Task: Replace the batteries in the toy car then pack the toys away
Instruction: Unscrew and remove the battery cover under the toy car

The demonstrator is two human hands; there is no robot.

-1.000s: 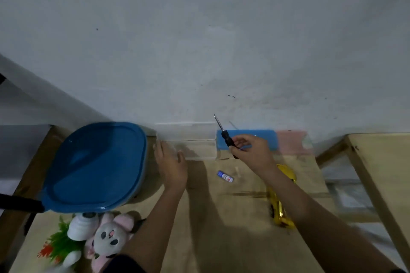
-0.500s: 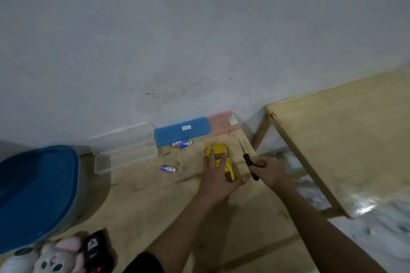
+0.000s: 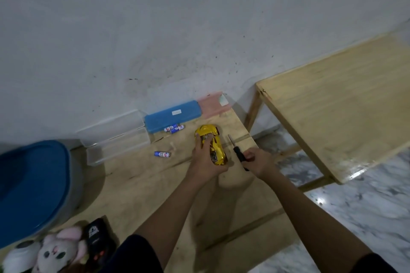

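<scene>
On the wooden table (image 3: 137, 186), a shiny yellow toy car (image 3: 211, 143) sits gripped.

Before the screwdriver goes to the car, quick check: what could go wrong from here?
The screwdriver in the right hand is close to the left hand gripping the toy car; a slip could jab it. The car is near the table edge and might drop. The loose battery could roll or get mixed with the batteries by the blue case.

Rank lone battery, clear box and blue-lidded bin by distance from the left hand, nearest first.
1. lone battery, just left of the left hand.
2. clear box, farther left, by the wall.
3. blue-lidded bin, far left.
</scene>
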